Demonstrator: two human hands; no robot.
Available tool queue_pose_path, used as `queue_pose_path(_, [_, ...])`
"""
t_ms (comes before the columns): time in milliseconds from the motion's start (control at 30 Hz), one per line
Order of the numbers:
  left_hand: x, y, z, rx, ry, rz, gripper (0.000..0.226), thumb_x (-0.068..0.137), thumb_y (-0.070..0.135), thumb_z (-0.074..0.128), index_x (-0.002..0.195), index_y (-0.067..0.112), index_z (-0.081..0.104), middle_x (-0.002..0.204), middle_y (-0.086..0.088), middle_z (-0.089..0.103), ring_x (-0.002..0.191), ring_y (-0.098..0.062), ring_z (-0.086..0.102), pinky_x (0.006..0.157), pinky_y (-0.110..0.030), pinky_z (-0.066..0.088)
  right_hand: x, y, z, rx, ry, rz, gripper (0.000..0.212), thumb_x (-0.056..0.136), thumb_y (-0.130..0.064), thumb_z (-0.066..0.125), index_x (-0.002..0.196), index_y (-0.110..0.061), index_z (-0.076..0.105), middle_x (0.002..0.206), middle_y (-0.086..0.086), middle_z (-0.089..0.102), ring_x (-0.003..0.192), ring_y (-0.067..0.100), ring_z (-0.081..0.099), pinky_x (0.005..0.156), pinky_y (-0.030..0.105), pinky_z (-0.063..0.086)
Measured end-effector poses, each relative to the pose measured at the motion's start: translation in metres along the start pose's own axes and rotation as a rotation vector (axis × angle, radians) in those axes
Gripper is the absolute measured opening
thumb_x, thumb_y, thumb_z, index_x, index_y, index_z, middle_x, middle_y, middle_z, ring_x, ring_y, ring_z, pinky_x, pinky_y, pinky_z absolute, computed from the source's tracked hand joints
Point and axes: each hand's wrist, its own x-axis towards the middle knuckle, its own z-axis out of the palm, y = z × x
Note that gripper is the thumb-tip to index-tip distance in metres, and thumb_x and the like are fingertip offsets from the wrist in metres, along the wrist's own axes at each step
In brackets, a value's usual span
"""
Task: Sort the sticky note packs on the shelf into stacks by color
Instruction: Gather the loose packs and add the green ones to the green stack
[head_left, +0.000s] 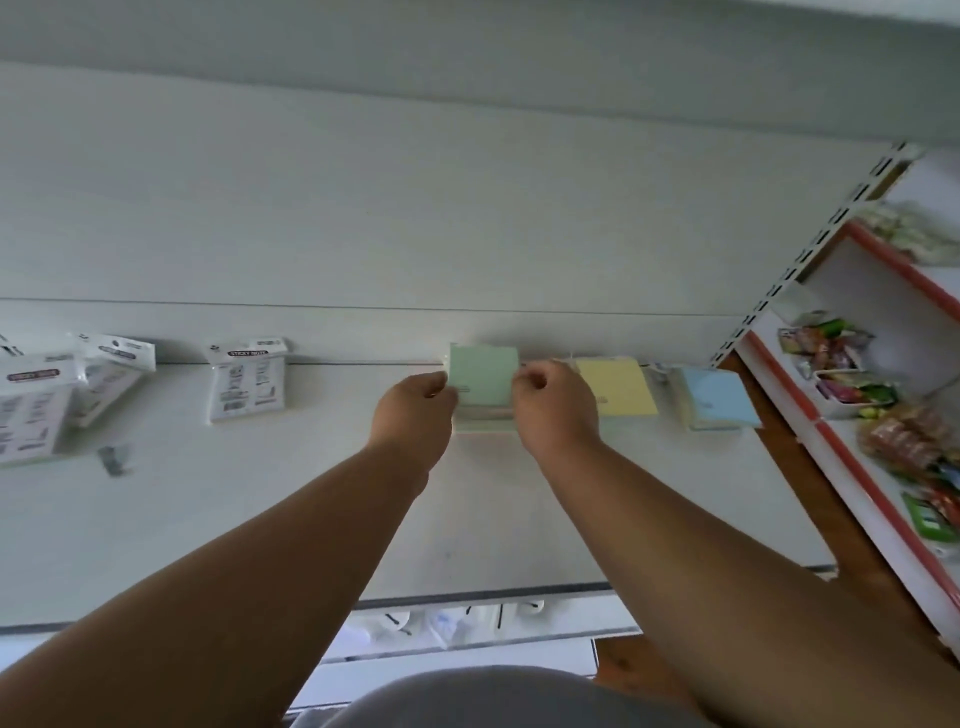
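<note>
A white shelf is seen from above, with two bare forearms reaching forward over it. A green sticky note pack is gripped between both hands: its left edge is pinched by the left hand and its right edge by the right hand, fingers curled closed on it. The pack is held tilted up over a low green stack lying on the shelf just under the hands, against the back wall. Just beside the right hand a yellow stack is set, and further right of it a blue stack (both flat on the shelf). Well to the left of the left hand, white packaged sticky note packs are seen with their printed backs facing up, and more of them lie near the left edge. Far to the right, a red-edged neighbouring shelf unit is loaded with colourful snack packets.
</note>
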Motion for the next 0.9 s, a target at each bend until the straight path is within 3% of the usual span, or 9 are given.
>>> queue_pose_path(133, [-0.010,0.005,0.009,-0.097,-0.081,-0.024,0.039,0.101,0.029,0.041,0.139,0.027,0.050,0.125,0.004,0.059,0.117,-0.021,0.054,0.089,-0.027,0.040,-0.009,-0.009,0.000,0.334,-0.281,0.216,0.048,0.100,-0.050,0.029,0.129,-0.020,0.053,0.117,0.004,0.054,0.099,0.024,0.049,0.083,0.032,0.038])
queue_pose_path(233, [-0.011,0.006,0.018,-0.265,-0.138,-0.119,0.047,0.102,0.041,0.038,0.144,0.022,0.042,0.148,-0.003,0.045,0.136,-0.025,0.042,0.104,-0.035,0.037,-0.012,-0.009,-0.006,0.565,-0.373,0.334,0.051,0.097,-0.059,0.027,0.128,-0.027,0.052,0.110,0.000,0.053,0.091,0.016,0.046,0.084,0.030,0.032])
queue_pose_path(300, [-0.007,0.005,0.019,-0.283,-0.116,-0.227,0.059,0.097,0.055,0.037,0.139,0.015,0.048,0.139,-0.015,0.052,0.131,-0.031,0.047,0.095,-0.038,0.042,-0.010,-0.004,-0.008,0.623,-0.371,0.334,0.042,0.097,-0.060,0.028,0.115,-0.030,0.052,0.096,-0.005,0.054,0.081,0.009,0.047,0.084,0.028,0.031])
queue_pose_path(400, [-0.005,0.000,0.017,-0.299,-0.123,-0.343,0.073,0.086,0.073,0.036,0.132,0.020,0.056,0.127,-0.009,0.059,0.119,-0.026,0.055,0.085,-0.032,0.042,-0.011,0.005,0.000,0.654,-0.372,0.320,0.048,0.096,-0.061,0.027,0.123,-0.030,0.054,0.111,-0.005,0.054,0.093,0.009,0.048,0.087,0.028,0.030])
queue_pose_path(500, [-0.004,-0.005,0.015,-0.315,-0.180,-0.270,0.072,0.081,0.076,0.038,0.135,0.030,0.054,0.135,0.001,0.057,0.126,-0.022,0.052,0.109,-0.037,0.038,-0.017,0.006,0.004,0.656,-0.391,0.304,0.053,0.097,-0.059,0.026,0.138,-0.030,0.045,0.116,-0.009,0.044,0.105,0.009,0.040,0.091,0.029,0.028])
queue_pose_path(633, [0.002,-0.009,0.008,-0.223,-0.233,-0.065,0.065,0.085,0.057,0.051,0.144,0.030,0.041,0.152,0.005,0.040,0.139,-0.017,0.039,0.116,-0.042,0.032,-0.016,0.012,0.000,0.605,-0.340,0.222,0.039,0.102,-0.044,0.029,0.129,-0.028,0.052,0.108,-0.008,0.050,0.101,0.010,0.044,0.089,0.027,0.031])
queue_pose_path(733, [0.003,-0.021,0.005,0.027,-0.233,0.098,0.054,0.092,0.021,0.049,0.143,0.033,0.039,0.147,0.009,0.044,0.131,-0.015,0.048,0.109,-0.035,0.041,-0.019,0.025,0.005,0.303,-0.210,0.043,0.031,0.100,-0.029,0.035,0.104,-0.011,0.060,0.094,0.002,0.062,0.087,0.022,0.057,0.074,0.034,0.043])
queue_pose_path(833, [-0.003,-0.026,0.004,0.105,-0.117,0.148,0.042,0.088,0.013,0.045,0.118,0.038,0.061,0.105,0.017,0.068,0.095,-0.012,0.064,0.078,-0.026,0.049,-0.021,0.038,0.012,0.055,-0.165,-0.041,0.022,0.087,-0.011,0.042,0.091,-0.008,0.064,0.084,0.010,0.067,0.077,0.029,0.062,0.065,0.037,0.051])
queue_pose_path(900, [-0.002,-0.031,0.005,0.294,-0.063,0.227,0.039,0.086,0.010,0.050,0.115,0.032,0.064,0.099,0.016,0.068,0.091,-0.010,0.064,0.072,-0.022,0.044,-0.020,0.039,0.012,0.014,-0.142,-0.078,0.019,0.084,-0.009,0.050,0.094,-0.009,0.067,0.088,0.009,0.069,0.081,0.027,0.063,0.069,0.037,0.052])
